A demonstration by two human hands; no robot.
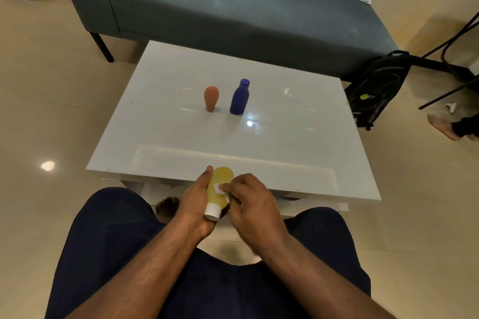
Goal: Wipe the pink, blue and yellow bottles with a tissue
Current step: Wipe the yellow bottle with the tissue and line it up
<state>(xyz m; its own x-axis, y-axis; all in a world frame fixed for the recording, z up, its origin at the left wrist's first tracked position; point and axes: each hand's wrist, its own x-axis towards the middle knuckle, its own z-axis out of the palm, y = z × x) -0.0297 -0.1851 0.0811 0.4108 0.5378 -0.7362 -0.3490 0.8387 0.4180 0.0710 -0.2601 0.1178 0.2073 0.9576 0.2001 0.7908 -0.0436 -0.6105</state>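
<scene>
My left hand point(196, 199) grips the yellow bottle point(221, 180) just over the table's near edge, its white cap point(213, 212) pointing toward me. My right hand point(252, 202) pinches a small white tissue point(219, 188) and presses it against the yellow bottle's side. The pink bottle point(211, 98) stands cap-down in the middle of the white table point(298, 132). Right beside it stands the blue bottle point(240, 97), upright, a small gap between them.
A blue-grey sofa point(233, 8) runs behind the table. A black backpack point(375, 90) leans on the floor at the table's right, beside black chair legs point(445, 59). Another person's bare foot point(440, 127) is at the far right. My knees sit below the table edge.
</scene>
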